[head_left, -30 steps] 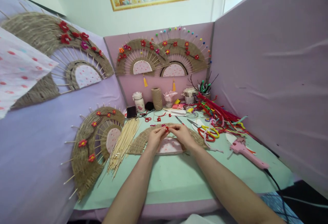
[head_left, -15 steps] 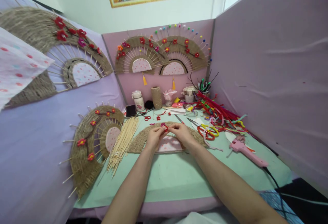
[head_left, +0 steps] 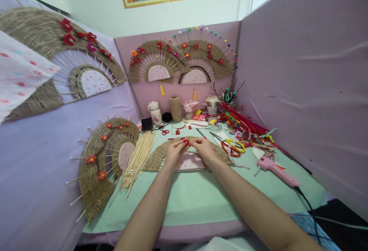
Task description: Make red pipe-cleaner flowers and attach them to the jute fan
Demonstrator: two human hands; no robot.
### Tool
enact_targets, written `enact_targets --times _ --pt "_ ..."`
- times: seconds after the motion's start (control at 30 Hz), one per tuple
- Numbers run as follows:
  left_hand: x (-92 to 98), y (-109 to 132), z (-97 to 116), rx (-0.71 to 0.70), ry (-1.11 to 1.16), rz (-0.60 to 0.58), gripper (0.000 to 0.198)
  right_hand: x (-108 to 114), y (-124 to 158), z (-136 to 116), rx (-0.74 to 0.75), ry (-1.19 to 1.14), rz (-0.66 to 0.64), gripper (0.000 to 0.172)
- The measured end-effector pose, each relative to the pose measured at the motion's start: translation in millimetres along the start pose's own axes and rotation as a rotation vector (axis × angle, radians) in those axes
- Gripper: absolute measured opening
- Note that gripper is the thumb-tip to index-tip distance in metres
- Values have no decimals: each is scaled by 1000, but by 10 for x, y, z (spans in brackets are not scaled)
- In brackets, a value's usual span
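A small red flower is pinched between the fingertips of both my hands. My left hand is closed on its left side, and my right hand grips it from the right. Both hands are over a twine-wrapped fan that lies flat on the table, its curved edge away from me. Between my wrists shows the fan's spotted half-round centre. A magenta piece rests on the fan's far edge, left of the flower. My hands hide part of the fan's middle.
Left of the fan lie a bundle of thin sticks and a leaning flowered fan. To the right are yellow-handled scissors, a corded pink glue gun and piled pipe cleaners. A twine spool and white bottle stand behind.
The red flower between my fingertips has turned slightly and shows more of its red petals. My hands and arms have barely moved.
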State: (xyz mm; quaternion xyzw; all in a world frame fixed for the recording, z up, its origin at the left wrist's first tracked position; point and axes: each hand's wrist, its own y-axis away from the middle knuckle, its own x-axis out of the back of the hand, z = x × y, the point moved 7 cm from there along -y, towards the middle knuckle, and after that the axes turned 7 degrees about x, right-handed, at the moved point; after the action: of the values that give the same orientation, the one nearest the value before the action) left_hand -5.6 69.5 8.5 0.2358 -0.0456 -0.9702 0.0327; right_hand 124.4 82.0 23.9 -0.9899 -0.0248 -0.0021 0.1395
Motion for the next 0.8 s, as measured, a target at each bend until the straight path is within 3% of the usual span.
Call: enact_targets --times 0.17,0.47,0.8 --pt "-32 -20 -17 -19 -110 -47 25 -3 15 -20 -9 14 4 20" --pt "18 -4 14 -5 -14 26 14 -54 -5 -31 45 -19 -46 22" --pt "82 -75 -29 -49 -68 43 21 -68 -19 -20 81 20 -42 20"
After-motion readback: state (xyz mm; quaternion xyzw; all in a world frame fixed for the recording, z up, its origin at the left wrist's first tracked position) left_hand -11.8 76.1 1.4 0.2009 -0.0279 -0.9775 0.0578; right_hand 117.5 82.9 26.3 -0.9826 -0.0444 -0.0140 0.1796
